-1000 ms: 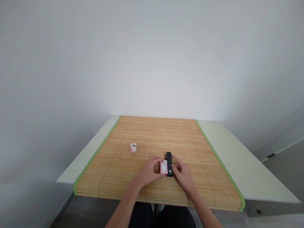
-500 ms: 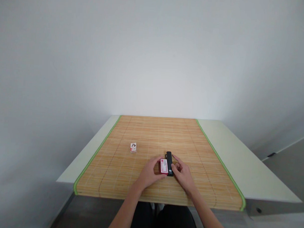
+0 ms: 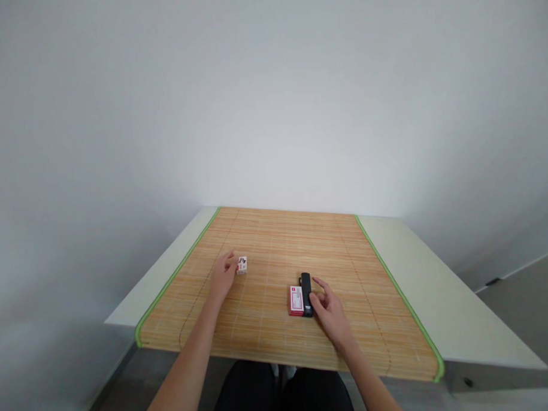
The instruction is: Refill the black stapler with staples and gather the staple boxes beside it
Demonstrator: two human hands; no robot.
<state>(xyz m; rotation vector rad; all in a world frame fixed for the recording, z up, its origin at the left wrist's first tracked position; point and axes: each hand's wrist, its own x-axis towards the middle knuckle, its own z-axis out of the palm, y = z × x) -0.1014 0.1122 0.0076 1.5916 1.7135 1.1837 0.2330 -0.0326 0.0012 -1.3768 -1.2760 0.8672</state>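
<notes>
The left hand [image 3: 223,279] is reaching to a small white printed cardboard box [image 3: 241,265], fingertips touching its left side, grip not yet closed. The right hand [image 3: 328,307] is resting loosely open against a slim black rectangular device [image 3: 305,292], with a red-and-white flat box [image 3: 296,300] lying just left of it. All are lying on a bamboo slat mat [image 3: 270,325] covering the pale desk [image 3: 432,301]. The small box is not yet lifted.

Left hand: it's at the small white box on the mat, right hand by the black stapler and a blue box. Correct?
Not quite. The head view shows the box beside the black stapler is red, not blue. The left hand is at the small white box, the right hand by the stapler.
</notes>
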